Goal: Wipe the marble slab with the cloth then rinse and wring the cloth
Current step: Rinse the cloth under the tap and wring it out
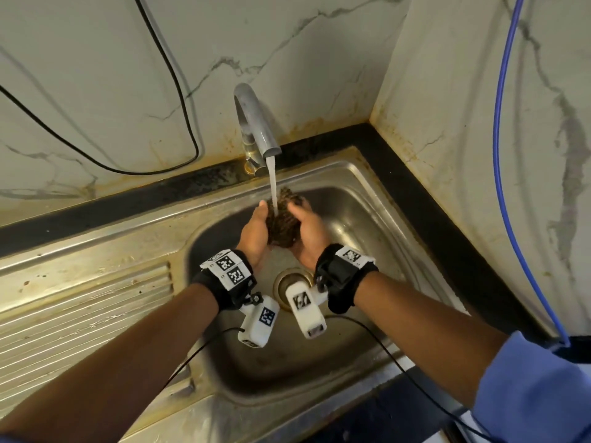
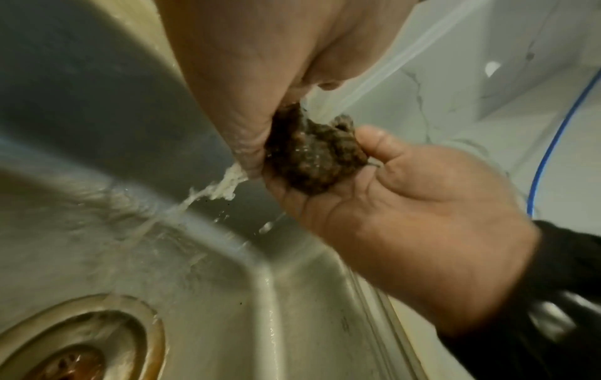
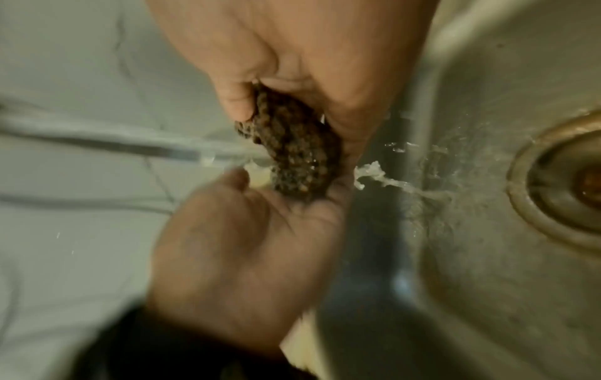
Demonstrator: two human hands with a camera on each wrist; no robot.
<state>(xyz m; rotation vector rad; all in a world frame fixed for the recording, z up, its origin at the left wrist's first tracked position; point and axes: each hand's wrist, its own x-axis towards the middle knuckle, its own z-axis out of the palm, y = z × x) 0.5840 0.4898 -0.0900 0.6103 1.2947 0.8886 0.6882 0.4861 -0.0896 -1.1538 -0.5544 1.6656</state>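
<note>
A dark brown knobbly cloth [image 1: 284, 219] is bunched into a wad between both my hands over the sink basin [image 1: 361, 219]. My left hand [image 1: 256, 230] cups its left side and my right hand [image 1: 303, 233] curls round its right side. Water [image 1: 272, 183] runs from the steel tap [image 1: 256, 123] onto the top of the cloth. In the left wrist view the wet cloth [image 2: 312, 154] sits between my left palm [image 2: 234, 90] and my right hand [image 2: 406, 205], and cloudy water [image 2: 224, 185] streams off it. The right wrist view shows the cloth [image 3: 292, 146] squeezed between both palms.
The drain [image 1: 292, 282] lies below my wrists. A ribbed steel draining board [image 1: 80, 314] extends left of the basin. Marble walls [image 1: 96, 75] meet in a corner behind the tap, edged by a black ledge [image 1: 399, 174]. A black cable [image 1: 179, 91] and a blue cable [image 1: 499, 155] hang on the walls.
</note>
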